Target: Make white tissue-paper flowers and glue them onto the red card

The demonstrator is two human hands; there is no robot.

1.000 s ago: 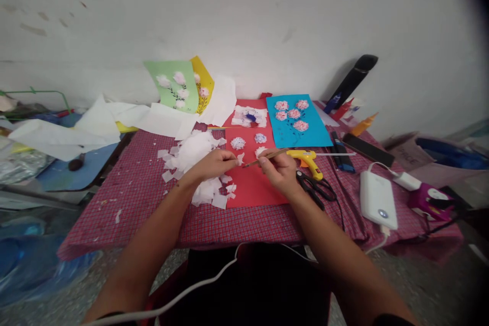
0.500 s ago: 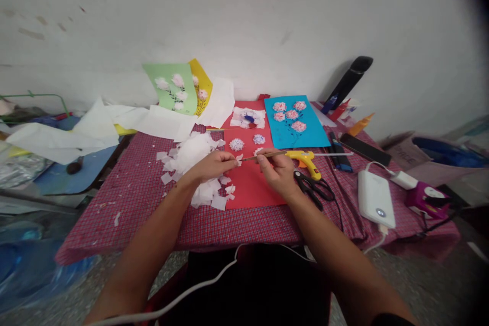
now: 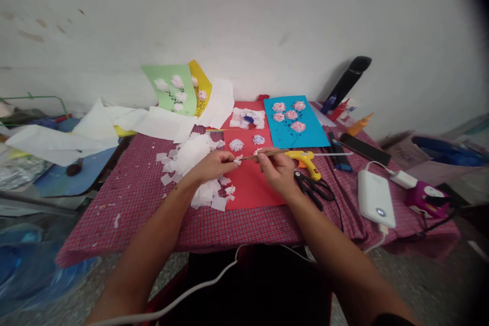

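My left hand [image 3: 214, 165] pinches a small piece of white tissue paper [image 3: 238, 159] between thumb and fingertips. A thin brown stick [image 3: 275, 152] lies in the closed fingers of my right hand [image 3: 275, 168], its narrow dark tip touching or almost touching the paper piece. Both hands are over a red sheet [image 3: 255, 188]. Just beyond them on the sheet sit two speckled white paper puffs, one on the left [image 3: 236, 145] and one on the right [image 3: 259, 139]. Another whitish bit shows partly behind my right fingers. Behind the puffs lies a white pad with blue and red paint [image 3: 248, 118].
White paper squares [image 3: 194, 150] are heaped beside my left hand. To the right lie a yellow glue gun [image 3: 305, 157], black scissors [image 3: 311, 187] and a white power bank [image 3: 375, 198]. A blue flower card [image 3: 282, 131] and a green one [image 3: 168, 81] stand behind.
The paper piece and the stick's tip have shifted very slightly left. Both hands keep their grips, and the objects on the table look the same.
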